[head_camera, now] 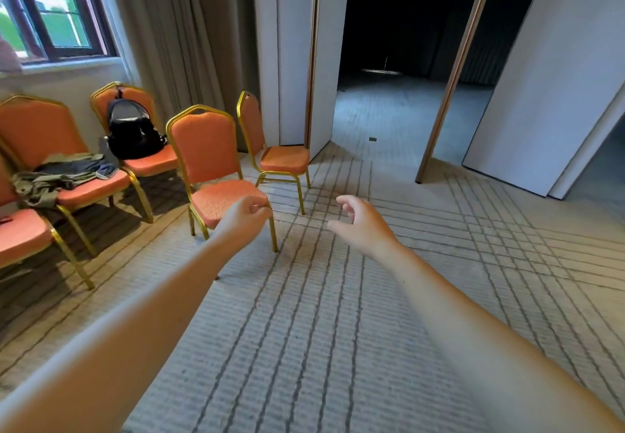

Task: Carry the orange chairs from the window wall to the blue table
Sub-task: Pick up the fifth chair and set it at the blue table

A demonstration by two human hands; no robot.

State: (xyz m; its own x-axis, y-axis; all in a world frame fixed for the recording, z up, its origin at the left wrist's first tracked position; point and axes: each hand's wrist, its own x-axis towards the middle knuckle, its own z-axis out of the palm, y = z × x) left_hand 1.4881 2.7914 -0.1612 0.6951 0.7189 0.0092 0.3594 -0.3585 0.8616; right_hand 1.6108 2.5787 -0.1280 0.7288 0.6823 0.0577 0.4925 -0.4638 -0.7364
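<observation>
Nearest orange chair [206,143] stands ahead-left near the window wall, backrest upright. Left hand [246,217] is closer, right by the seat's front corner, loosely curled and empty. Right hand [363,226] hangs relaxed, empty, clear of it.

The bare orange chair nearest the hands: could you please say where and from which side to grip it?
On the nearest chair, probably one grip on the backrest's gold top rail and one under the seat's front edge, coming from its open front-right side: the arched rail stands exposed, and the neighbouring chair, under a backpack, crowds its window side.
</observation>
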